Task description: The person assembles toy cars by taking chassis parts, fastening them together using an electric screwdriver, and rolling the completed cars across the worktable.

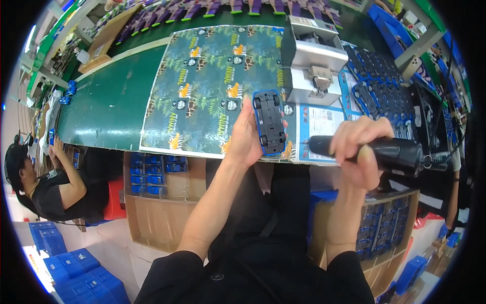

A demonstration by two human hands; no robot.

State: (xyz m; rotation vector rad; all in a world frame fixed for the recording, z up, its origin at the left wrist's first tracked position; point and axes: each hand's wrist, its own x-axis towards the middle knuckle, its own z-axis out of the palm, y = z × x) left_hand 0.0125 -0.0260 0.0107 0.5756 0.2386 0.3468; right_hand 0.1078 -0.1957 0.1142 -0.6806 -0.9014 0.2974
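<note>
My left hand (245, 133) is closed round a blue toy car (269, 121), whose black underside with its wheels faces up. It is held over the front edge of a printed sheet with jungle animals (202, 96). In my right hand (360, 147) is a black electric screwdriver (392, 154), lying sideways with its thin bit pointing left, toward the car but apart from it. A coiled cord leaves its back end. Beyond the car stands a grey metal box-shaped device (315, 83), apart from both hands.
Rows of upturned toy cars (379, 86) lie at the right. Cardboard boxes with toy cars (152, 172) (383, 228) flank my lap. A green belt (106, 111) runs left, where a co-worker (61, 187) sits. Purple toy parts (192, 11) line the far side.
</note>
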